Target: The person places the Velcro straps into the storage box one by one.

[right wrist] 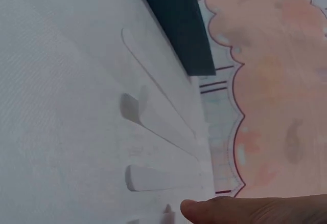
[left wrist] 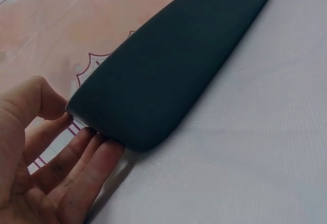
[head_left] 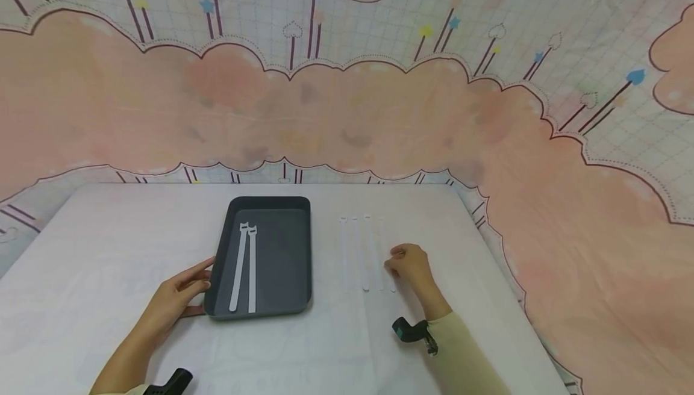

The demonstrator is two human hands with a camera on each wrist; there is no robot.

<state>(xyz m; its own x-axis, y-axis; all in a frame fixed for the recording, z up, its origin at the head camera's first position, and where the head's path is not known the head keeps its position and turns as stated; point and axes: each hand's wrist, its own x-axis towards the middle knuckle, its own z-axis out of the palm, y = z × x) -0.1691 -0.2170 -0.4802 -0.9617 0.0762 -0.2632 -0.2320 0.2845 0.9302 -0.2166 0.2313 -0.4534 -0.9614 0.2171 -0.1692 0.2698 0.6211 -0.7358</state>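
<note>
My left hand (head_left: 172, 300) is at the left side of a dark grey tray (head_left: 282, 262), its fingertips touching the outer wall. In the left wrist view, fingers (left wrist: 97, 168) meet the end of the tray wall. Inside the tray lie two white strap cable ties (head_left: 252, 271), slotted heads at the far end. Several similar white cable ties (head_left: 368, 253) lie side by side on the table, right of the tray. My right hand (head_left: 412, 265) hovers beside the rightmost ones, fingers loosely bent, with nothing visible in them. Only one finger (right wrist: 255, 209) shows in the right wrist view.
A white cloth covers the table (head_left: 325, 353), and the white cable ties are hard to tell from it. Behind and to the right hangs a patterned pink backdrop (head_left: 352, 118). Black wrist cameras (head_left: 410, 330) sit on both forearms.
</note>
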